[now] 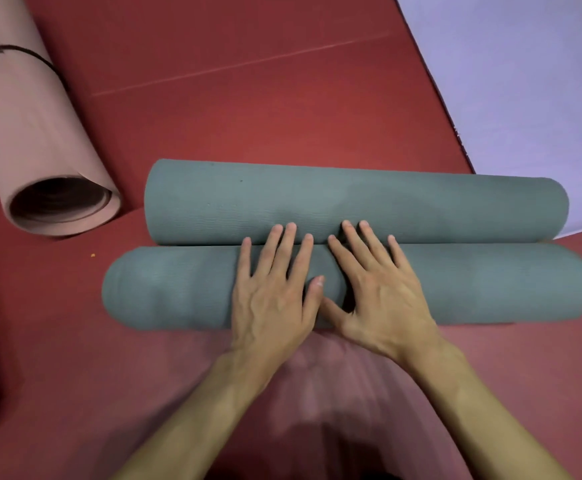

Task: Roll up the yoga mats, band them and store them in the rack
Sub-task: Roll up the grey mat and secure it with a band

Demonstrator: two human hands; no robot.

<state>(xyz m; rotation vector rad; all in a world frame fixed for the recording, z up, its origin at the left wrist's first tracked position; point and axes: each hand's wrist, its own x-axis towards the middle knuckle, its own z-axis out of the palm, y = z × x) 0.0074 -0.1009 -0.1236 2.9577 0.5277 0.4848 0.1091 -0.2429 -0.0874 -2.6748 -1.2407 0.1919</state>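
- Dead centre, a near grey-green roll (pixel 178 289) is laid sideways on the red floor (pixel 248 116), running from 9 to 3 o'clock.
- A far grey-green roll (pixel 351 199) is pushed right up against it on the 12 o'clock side, parallel, with the two touching along the seam. Whether that's one mat rolled from both ends or two separate mats can't be told, tbh.
- The left hand (pixel 272 292) is laid flat on top of the near grey-green roll, with fingers straight and spread. Nothing is gripped; it's just pressed palm-down. The longer fingertips (pixel 291 228) are stretched over the seam onto the far grey-green roll.
- Same deal with the right hand (pixel 379 292): it's flat and splayed, just to the 3 o'clock side of the left one, and nothing is pinched or held. Its fingertips are also rested on the far grey-green roll. The two thumbs are kept close together in the middle.
- Both forearms are brought in from 6 o'clock.
- At 10 o'clock a pink roll (pixel 30 133) is lying apart from the grey-green ones, its open end turned toward the camera. A dark band (pixel 16 50) is wrapped round it near the far end.
- At 2 o'clock a lilac mat (pixel 524 81) is spread flat, and the 3 o'clock end of the far grey-green roll is laid over its edge.
- A tiny orange speck (pixel 92 255) can be spotted on the floor at 9 o'clock.
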